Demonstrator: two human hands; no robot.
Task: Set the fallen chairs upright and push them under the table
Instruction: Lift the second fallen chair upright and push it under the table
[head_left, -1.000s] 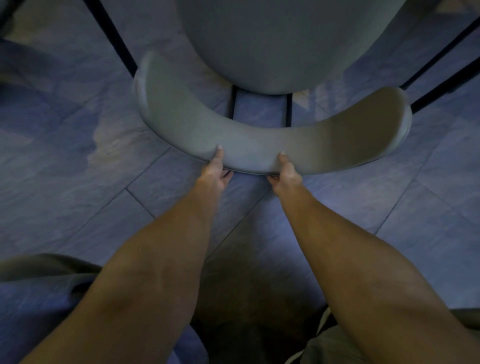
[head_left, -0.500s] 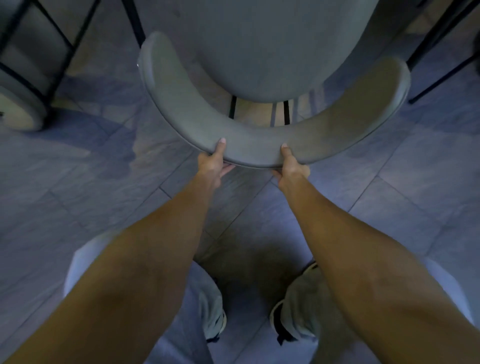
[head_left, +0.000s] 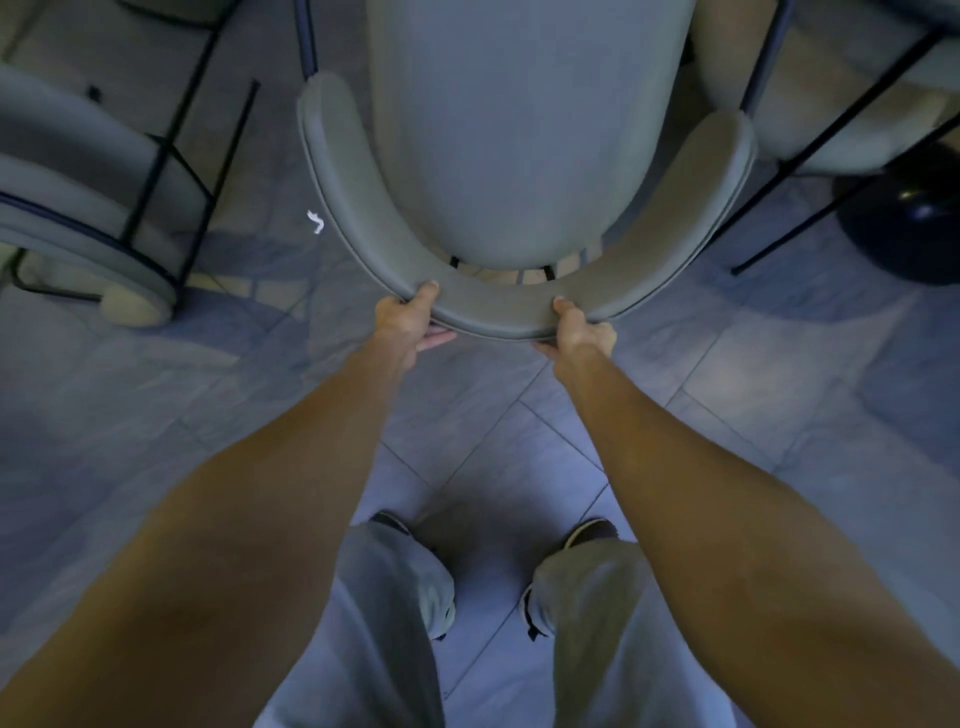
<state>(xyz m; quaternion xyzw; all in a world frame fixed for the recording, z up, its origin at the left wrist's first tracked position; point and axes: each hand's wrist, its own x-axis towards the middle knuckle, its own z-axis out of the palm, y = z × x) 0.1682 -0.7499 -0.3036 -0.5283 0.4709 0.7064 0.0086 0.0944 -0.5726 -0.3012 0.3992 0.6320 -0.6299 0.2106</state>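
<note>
Chair backrest clasped by left hand and right hand, arms outstretched.

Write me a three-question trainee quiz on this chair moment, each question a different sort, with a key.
1. True or false: both hands grip the curved backrest of the middle chair.
2. Multiple choice: where does another chair lie on its side? A, at the left; B, between the person's feet; C, on top of the middle chair's seat.
3. Fill in: a small white scrap lies on the ____ beside the backrest's left end.

Key
1. True: the left hand and right hand each hold the rim, thumbs on top.
2. A: the fallen chair has its black legs pointing sideways.
3. Floor.
</note>
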